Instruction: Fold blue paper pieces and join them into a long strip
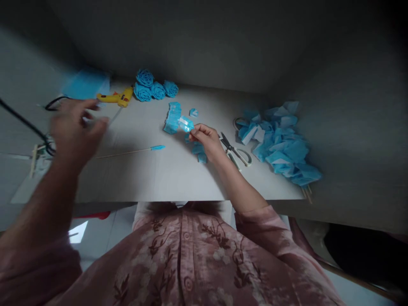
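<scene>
Between the thumb and fingers of my right hand is a small light-blue paper petal, held over the middle of the table. My left hand is raised at the left, blurred by motion, with thumb and fingers apart and nothing visible between them. Just beyond it lies a yellow glue gun. A strip of ruffled blue paper rests left of the petal. Nearer the front edge, a thin stick with a blue tip lies flat. Small blue paper pieces are partly hidden by my right hand.
Several blue paper roses sit at the back. Scissors lie right of my right hand, beside a large pile of blue paper. A black cable runs in at the left.
</scene>
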Demonstrator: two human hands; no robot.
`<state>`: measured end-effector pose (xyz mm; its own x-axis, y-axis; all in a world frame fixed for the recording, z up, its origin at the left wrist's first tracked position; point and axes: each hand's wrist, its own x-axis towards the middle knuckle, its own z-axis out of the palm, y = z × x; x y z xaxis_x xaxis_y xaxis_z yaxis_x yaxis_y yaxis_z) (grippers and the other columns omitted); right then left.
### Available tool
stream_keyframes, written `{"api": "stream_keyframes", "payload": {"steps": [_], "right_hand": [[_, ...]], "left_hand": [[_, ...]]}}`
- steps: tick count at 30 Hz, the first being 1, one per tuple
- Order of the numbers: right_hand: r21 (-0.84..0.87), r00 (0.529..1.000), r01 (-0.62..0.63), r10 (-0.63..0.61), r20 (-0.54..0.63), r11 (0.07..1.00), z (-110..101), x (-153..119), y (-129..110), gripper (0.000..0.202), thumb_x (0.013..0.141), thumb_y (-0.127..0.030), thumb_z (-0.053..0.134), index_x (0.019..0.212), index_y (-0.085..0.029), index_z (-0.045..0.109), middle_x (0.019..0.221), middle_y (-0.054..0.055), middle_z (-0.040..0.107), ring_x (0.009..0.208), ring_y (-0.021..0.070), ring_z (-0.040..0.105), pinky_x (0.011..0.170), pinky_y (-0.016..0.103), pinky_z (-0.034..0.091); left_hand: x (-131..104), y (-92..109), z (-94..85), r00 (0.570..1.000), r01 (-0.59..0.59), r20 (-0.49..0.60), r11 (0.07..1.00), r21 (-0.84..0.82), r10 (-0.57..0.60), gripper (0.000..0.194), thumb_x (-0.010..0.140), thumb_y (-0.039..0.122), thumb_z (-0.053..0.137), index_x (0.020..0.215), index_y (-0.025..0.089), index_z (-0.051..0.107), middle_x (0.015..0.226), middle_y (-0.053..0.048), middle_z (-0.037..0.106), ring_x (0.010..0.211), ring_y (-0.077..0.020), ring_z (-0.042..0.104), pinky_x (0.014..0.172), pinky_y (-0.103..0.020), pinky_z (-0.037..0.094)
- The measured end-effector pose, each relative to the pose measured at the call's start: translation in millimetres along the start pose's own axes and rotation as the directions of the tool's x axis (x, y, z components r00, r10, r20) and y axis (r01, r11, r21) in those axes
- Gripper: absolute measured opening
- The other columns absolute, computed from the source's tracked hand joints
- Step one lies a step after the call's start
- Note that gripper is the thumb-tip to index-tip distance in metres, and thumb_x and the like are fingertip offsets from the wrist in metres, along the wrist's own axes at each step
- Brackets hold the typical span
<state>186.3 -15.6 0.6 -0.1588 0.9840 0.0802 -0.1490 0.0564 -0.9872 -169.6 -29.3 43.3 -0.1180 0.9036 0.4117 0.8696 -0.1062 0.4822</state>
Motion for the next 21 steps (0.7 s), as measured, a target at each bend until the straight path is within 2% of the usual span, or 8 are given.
{"api": "stream_keyframes", "payload": {"steps": [1, 3, 5, 6, 10, 14, 18, 21], "right_hand": [[-0.021, 1.0, 0.0, 0.001, 0.028, 1.0, 0, -1, -1, 0.036, 0.077, -0.055, 0.089, 0.076, -0.024, 0.071, 0.075, -0.001, 0.07, 0.074, 0.0143, 0.06, 0.08, 0.029, 0.052], [-0.061, 0.997, 0.004, 0.001, 0.083, 0.998, 0, -2, -2, 0.038, 0.078, -0.058, 0.089, 0.077, -0.024, 0.071, 0.074, -0.001, 0.069, 0.073, 0.0147, 0.059, 0.079, 0.03, 0.052], [-0.091, 0.993, 0.014, -0.003, 0.119, 0.996, 0, -2, -3, 0.04, 0.079, -0.06, 0.088, 0.076, -0.024, 0.07, 0.074, -0.001, 0.067, 0.072, 0.0149, 0.057, 0.078, 0.031, 0.051], [-0.103, 0.992, 0.019, -0.006, 0.128, 0.995, 0, -2, -3, 0.042, 0.08, -0.061, 0.088, 0.076, -0.024, 0.069, 0.073, -0.001, 0.067, 0.072, 0.0149, 0.057, 0.078, 0.031, 0.051], [-0.138, 0.99, 0.029, -0.009, 0.139, 0.99, -1, -2, -2, 0.044, 0.079, -0.064, 0.087, 0.076, -0.024, 0.068, 0.074, 0.0, 0.066, 0.073, 0.0156, 0.057, 0.078, 0.031, 0.051], [-0.13, 0.99, 0.011, 0.007, 0.141, 0.991, -2, -1, -1, 0.038, 0.082, -0.06, 0.084, 0.081, -0.023, 0.074, 0.08, 0.002, 0.072, 0.079, 0.0168, 0.062, 0.083, 0.032, 0.054], [-0.059, 0.996, -0.019, 0.024, 0.085, 0.998, -4, 2, 1, 0.036, 0.085, -0.056, 0.079, 0.1, -0.024, 0.083, 0.092, 0.003, 0.077, 0.086, 0.0174, 0.066, 0.088, 0.034, 0.056], [-0.069, 0.998, -0.027, 0.031, 0.058, 0.997, -4, 2, 1, 0.037, 0.082, -0.057, 0.084, 0.097, -0.024, 0.083, 0.091, 0.002, 0.075, 0.084, 0.0165, 0.065, 0.086, 0.033, 0.056]], "left_hand": [[-2, 24, 12.6, 0.998, 0.014, 0.069, 0.987, -0.163, -0.002, 0.062, 0.087, 0.047, 0.06, 0.136, 0.012, 0.074, 0.132, -0.015, 0.074, 0.108, -0.0285, 0.07, 0.107, -0.048, 0.055], [-6, 64, 38.1, 0.953, 0.131, 0.302, 0.886, -0.445, 0.01, 0.051, 0.086, 0.049, 0.068, 0.122, 0.016, 0.081, 0.12, -0.011, 0.08, 0.103, -0.0236, 0.071, 0.098, -0.037, 0.057], [-6, 89, 59.5, 0.888, 0.251, 0.457, 0.781, -0.572, 0.05, 0.046, 0.087, 0.053, 0.07, 0.114, 0.019, 0.083, 0.109, -0.009, 0.082, 0.094, -0.0219, 0.071, 0.079, -0.031, 0.056], [-6, 96, 67.7, 0.868, 0.278, 0.49, 0.742, -0.609, 0.077, 0.044, 0.087, 0.053, 0.07, 0.112, 0.02, 0.083, 0.105, -0.009, 0.081, 0.09, -0.0211, 0.07, 0.073, -0.03, 0.053], [3, 109, 84.1, 0.845, 0.322, 0.523, 0.675, -0.664, 0.112, 0.027, 0.087, 0.043, 0.075, 0.096, 0.018, 0.079, 0.086, -0.006, 0.075, 0.074, -0.0158, 0.063, 0.067, -0.027, 0.049], [10, 113, 89.8, 0.853, 0.345, 0.515, 0.648, -0.679, 0.086, 0.013, 0.081, 0.03, 0.076, 0.083, 0.018, 0.072, 0.071, 0.0, 0.065, 0.065, -0.0119, 0.055, 0.067, -0.026, 0.048], [9, 113, 97.1, 0.879, 0.307, 0.467, 0.634, -0.71, 0.098, 0.012, 0.079, 0.029, 0.073, 0.077, 0.019, 0.067, 0.067, 0.001, 0.059, 0.063, -0.0122, 0.052, 0.066, -0.027, 0.047], [4, 110, 102.8, 0.884, 0.271, 0.449, 0.644, -0.715, 0.127, 0.017, 0.078, 0.034, 0.073, 0.077, 0.02, 0.065, 0.067, 0.001, 0.059, 0.063, -0.0131, 0.052, 0.066, -0.029, 0.048]]}}
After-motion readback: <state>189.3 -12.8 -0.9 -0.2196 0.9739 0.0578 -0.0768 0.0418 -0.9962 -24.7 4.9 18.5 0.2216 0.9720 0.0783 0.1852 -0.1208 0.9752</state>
